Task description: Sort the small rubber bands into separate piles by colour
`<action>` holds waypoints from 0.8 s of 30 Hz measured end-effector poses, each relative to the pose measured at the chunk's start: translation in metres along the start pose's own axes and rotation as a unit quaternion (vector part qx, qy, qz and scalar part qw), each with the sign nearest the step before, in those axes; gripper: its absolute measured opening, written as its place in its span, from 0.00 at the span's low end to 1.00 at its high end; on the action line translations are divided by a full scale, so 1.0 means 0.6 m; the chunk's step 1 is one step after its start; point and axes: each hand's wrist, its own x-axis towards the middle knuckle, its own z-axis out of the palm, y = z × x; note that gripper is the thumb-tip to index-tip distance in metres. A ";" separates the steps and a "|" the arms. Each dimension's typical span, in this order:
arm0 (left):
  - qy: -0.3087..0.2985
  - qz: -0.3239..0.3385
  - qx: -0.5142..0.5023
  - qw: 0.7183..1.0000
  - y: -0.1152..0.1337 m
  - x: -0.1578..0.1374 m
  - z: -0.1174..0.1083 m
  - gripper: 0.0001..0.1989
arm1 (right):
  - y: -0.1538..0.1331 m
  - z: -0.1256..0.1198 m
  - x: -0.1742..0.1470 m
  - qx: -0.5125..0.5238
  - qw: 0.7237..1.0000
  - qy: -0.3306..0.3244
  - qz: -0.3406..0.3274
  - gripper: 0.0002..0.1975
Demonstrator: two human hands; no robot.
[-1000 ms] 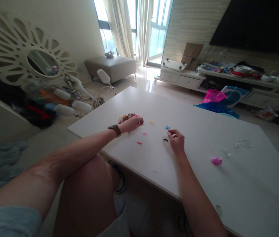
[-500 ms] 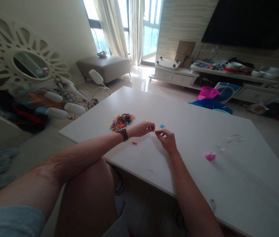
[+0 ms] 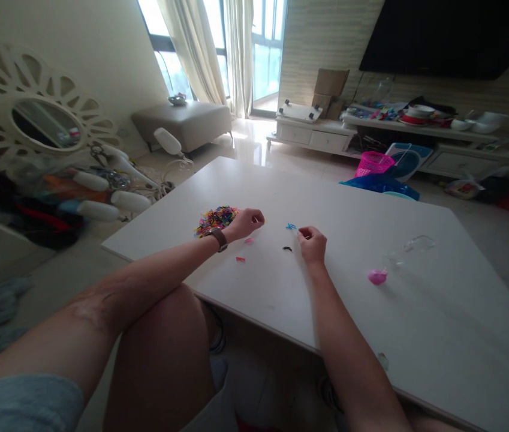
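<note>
My left hand (image 3: pixel 246 224), with a watch (image 3: pixel 219 238) on the wrist, is pinched closed beside a heap of small multicoloured pieces (image 3: pixel 213 221). A bit of yellow shows at its fingertips; whether it is held or lies on the table I cannot tell. My right hand (image 3: pixel 312 243) is closed too, fingertips together just right of some small blue pieces (image 3: pixel 291 227); what it pinches is too small to make out. Between the hands lies a small black piece (image 3: pixel 287 248). Pink pieces (image 3: pixel 249 240) and red pieces (image 3: pixel 240 259) lie below my left hand.
On the white table (image 3: pixel 254 294), a pink bundle (image 3: pixel 377 276) and a clear plastic item (image 3: pixel 419 243) are at the right. Another clear scrap (image 3: pixel 383 361) is near the front edge. White lamp shades (image 3: pixel 130 201) stand close to the table's left side.
My hands, fingertips together before, have moved apart: the left toward the heap, the right slightly right. The black and pink pieces now show on the table. The view has shifted slightly.
</note>
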 end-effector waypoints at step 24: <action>0.067 -0.064 0.030 0.995 -0.040 0.008 0.001 0.12 | 0.015 0.019 0.027 0.018 0.998 0.010 0.052 0.11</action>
